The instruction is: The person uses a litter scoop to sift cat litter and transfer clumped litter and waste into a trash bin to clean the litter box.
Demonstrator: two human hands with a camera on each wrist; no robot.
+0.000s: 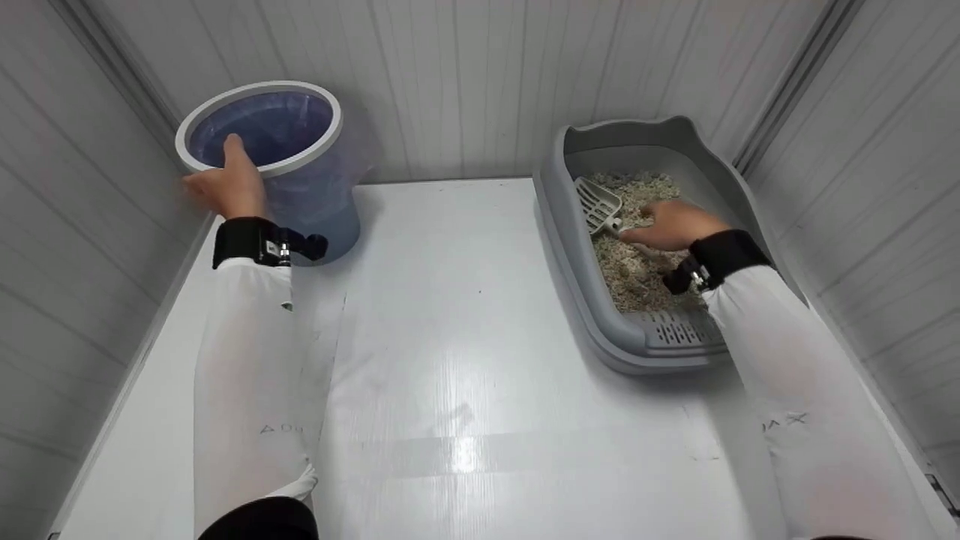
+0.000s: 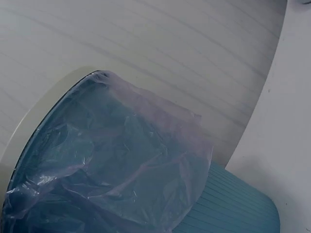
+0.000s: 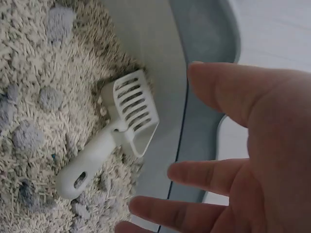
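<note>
My left hand (image 1: 217, 176) holds the near rim of a blue bin (image 1: 319, 210), with one digit hooked over the white rim into the opening. In the left wrist view a thin plastic liner (image 2: 121, 160) drapes over the bin (image 2: 238, 208); no fingers show there. My right hand (image 1: 664, 225) hovers over a grey litter box (image 1: 570, 277), right beside a white slotted scoop (image 1: 598, 202). In the right wrist view that hand (image 3: 184, 121) is spread and holds nothing. The scoop (image 3: 124, 126) lies on pale litter (image 3: 29, 73) against the box wall (image 3: 160, 48).
Bin and litter box stand at the back of a white surface (image 1: 465, 315), boxed in by white panelled walls behind and on both sides. Several grey clumps (image 3: 58, 22) lie in the litter. The box's near end has a slotted grey step (image 1: 675, 330).
</note>
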